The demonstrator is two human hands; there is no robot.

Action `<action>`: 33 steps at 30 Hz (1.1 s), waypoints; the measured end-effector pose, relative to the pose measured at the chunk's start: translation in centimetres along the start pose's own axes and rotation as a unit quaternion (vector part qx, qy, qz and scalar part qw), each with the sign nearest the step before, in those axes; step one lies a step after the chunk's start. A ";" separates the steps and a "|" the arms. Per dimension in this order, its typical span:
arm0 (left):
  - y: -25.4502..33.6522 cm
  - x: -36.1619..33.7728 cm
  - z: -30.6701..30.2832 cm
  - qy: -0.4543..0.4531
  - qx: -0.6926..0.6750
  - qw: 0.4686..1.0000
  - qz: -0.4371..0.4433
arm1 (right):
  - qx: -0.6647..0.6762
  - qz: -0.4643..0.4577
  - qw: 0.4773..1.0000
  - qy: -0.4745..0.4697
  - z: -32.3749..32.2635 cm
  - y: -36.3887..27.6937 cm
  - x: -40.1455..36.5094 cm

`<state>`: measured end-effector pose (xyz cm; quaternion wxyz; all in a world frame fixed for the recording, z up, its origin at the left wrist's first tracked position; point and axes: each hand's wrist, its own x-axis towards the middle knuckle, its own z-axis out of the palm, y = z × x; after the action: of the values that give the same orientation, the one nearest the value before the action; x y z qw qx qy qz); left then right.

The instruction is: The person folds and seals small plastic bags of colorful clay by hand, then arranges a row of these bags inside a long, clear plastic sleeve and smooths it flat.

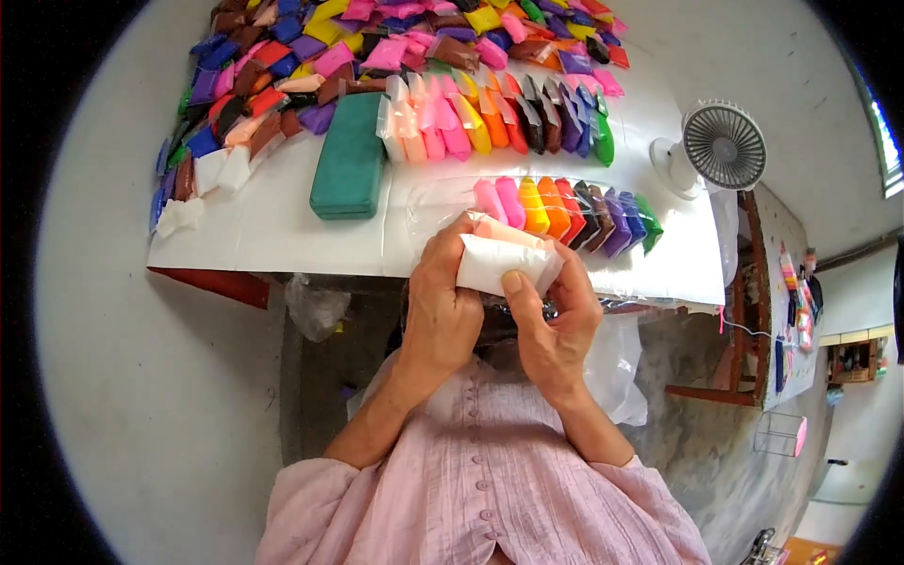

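Observation:
Both my hands meet at the table's front edge around a white packet (492, 265), with a peach packet (504, 229) just behind it. My left hand (446, 301) grips the packets' left end. My right hand (556, 325) holds their right end, its thumb pressed on the white packet's face. Just beyond my hands, a row of coloured packets (535, 207), pink through green, lies in clear plastic. Farther back stands a longer row of coloured packets (492, 118), beside a green block (348, 160).
A big heap of coloured packets (377, 47) covers the back and left of the white table (264, 226). White packets (221, 170) lie at its left. A small fan (723, 146) stands at the right. Plastic bags (617, 367) hang below the table edge.

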<state>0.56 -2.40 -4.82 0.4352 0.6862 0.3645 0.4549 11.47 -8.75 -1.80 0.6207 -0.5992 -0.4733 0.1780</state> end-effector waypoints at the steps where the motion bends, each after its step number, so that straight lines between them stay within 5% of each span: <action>1: 0.1 0.0 0.0 0.010 -0.007 1.000 -0.001 | 0.002 -0.007 1.000 0.007 0.1 0.2 0.0; 9: 1.5 0.4 0.2 0.027 -0.015 0.999 0.008 | 0.000 0.013 1.000 0.007 0.4 0.6 0.2; 21: 2.5 0.0 -0.2 0.010 0.034 0.999 -0.022 | -0.170 -0.138 0.975 0.035 1.5 1.7 0.2; 33: 3.2 -1.7 -0.3 0.024 0.111 0.993 0.019 | -0.211 -0.140 0.967 0.025 1.6 1.9 -0.2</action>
<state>0.11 -5.00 -2.30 0.3383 0.7261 0.4099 0.4363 10.80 -7.57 -3.82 0.5104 -0.6489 -0.5635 -0.0300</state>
